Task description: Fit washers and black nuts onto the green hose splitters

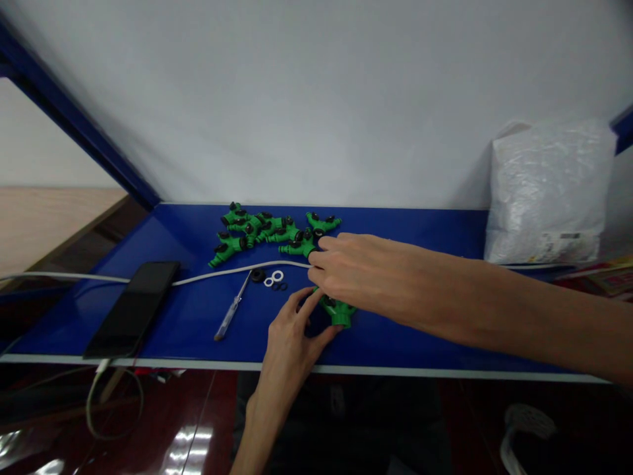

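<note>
left hand (291, 336) curls half-closed round a green connector (340, 313), right hand (341, 267) hides its grip, bag label (566, 245) illegible.

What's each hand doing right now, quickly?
Left hand: closed, holding a green connector.
Right hand: partly curled, hiding part of that green connector from view; whether it grips anything cannot be told.

Single head-worn camera, looking forward and down. Flat blue tabletop (405, 346) near below; plain white wall (316, 99) beyond.
</note>
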Demonstrator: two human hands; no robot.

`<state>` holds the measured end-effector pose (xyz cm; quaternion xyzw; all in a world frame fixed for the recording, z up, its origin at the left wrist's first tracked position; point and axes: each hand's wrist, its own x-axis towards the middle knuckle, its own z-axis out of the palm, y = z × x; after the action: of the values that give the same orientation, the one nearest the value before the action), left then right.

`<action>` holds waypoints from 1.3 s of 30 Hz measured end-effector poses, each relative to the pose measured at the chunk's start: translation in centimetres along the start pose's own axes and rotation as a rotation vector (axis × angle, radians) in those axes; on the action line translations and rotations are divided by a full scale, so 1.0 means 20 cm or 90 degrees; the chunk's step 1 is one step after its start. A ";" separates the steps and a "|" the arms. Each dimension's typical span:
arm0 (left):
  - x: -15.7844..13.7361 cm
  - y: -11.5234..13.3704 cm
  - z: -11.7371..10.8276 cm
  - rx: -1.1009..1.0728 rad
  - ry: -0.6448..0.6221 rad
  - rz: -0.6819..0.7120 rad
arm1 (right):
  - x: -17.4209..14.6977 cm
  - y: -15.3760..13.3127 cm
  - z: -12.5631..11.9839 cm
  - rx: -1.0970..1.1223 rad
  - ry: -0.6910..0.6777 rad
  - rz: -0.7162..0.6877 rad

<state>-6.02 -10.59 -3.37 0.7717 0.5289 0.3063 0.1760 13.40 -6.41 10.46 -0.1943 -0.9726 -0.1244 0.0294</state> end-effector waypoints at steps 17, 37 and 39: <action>0.00 -0.01 0.00 0.020 0.000 0.010 | -0.06 -0.01 -0.03 -0.011 0.043 -0.005; 0.00 -0.06 0.03 0.084 0.048 0.056 | -0.02 -0.02 -0.14 0.022 -0.041 0.023; 0.01 -0.06 0.04 0.091 0.054 0.060 | -0.03 -0.02 -0.14 0.039 -0.044 0.006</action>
<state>-6.39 -9.97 -4.62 0.7927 0.5193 0.3083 0.0835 13.78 -7.75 13.00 -0.2021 -0.9754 -0.0879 0.0021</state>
